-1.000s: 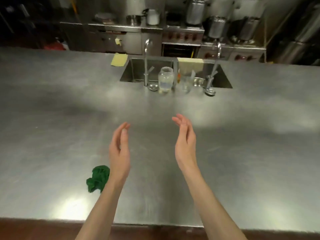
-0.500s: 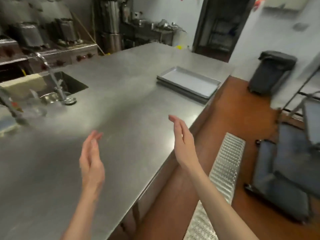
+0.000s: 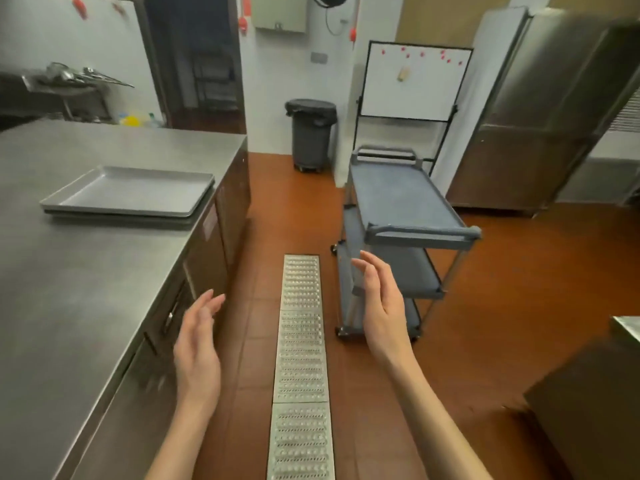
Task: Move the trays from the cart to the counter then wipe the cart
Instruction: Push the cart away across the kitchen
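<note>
A long metal drain grate [image 3: 300, 368] runs along the red tiled floor [image 3: 485, 306], between the steel counter [image 3: 86, 289] on the left and the grey cart [image 3: 405, 216] on the right. Behind the cart stands a whiteboard on a black frame [image 3: 412, 81], and left of it a dark trash bin [image 3: 311, 133] stands against the white wall. A large steel refrigerator [image 3: 554, 109] is at the far right, and the corner of another steel surface [image 3: 627, 329] shows at the right edge. An open dark doorway [image 3: 197, 57] is behind the far end of the counter.

The trays [image 3: 128, 195] lie stacked on the counter, near its right edge, the top one with nothing in it. The cart has three shelves; the top shelf carries nothing, and the two lower shelves are partly hidden by the right hand. The floor between the person and the cart is free apart from the grate.

The left hand [image 3: 197, 351] is held in the air beside the front of the counter, palm turned inward, fingers straight and a little spread; it holds nothing and touches nothing. The right hand [image 3: 381, 306] is raised in front of the near end of the cart, also with the palm inward and the fingers loosely extended, gripping nothing. The two hands face each other, well apart, with the grate seen between them.
</note>
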A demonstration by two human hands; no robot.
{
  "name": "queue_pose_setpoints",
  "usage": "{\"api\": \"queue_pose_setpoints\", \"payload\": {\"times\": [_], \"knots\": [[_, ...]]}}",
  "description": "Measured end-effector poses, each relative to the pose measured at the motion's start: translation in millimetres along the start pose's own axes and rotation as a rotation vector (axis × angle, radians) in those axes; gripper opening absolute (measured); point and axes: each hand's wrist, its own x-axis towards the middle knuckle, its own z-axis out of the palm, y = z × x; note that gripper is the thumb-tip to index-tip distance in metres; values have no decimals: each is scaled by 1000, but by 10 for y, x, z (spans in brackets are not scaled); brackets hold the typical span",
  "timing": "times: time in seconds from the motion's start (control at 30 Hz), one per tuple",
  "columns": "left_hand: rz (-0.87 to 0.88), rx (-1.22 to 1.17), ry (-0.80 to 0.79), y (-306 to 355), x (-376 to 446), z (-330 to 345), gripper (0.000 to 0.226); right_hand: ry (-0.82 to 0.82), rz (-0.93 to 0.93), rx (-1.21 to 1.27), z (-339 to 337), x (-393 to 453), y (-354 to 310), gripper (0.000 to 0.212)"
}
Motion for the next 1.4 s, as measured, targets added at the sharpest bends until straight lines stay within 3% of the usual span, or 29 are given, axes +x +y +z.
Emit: {"api": "queue_pose_setpoints", "payload": {"times": [0.17, 0.3, 0.63, 0.93, 1.2, 1.4], "knots": [[19, 14, -170, 53, -53, 1488, 50, 148, 42, -23, -1317, 476, 500, 39], [18, 33, -289, 50, 32, 2445, 33, 243, 93, -19, -1914, 841, 916, 38], [74, 61, -428, -475, 920, 4486, 33, 234, 130, -164, -2496, 2230, 1978, 35], [131, 228, -549, -1400, 2393, 5935, 51, 231, 202, -333, -2810, 4051, 2801, 41], [148, 464, -674, -2035, 3071, 6978, 61, 46, 26, -787, -3077, 5345, 3716, 57], [69, 825, -901, -2504, 3055, 7407, 73, -313, 110, -1020, -3201, 5791, 4503, 67]]}}
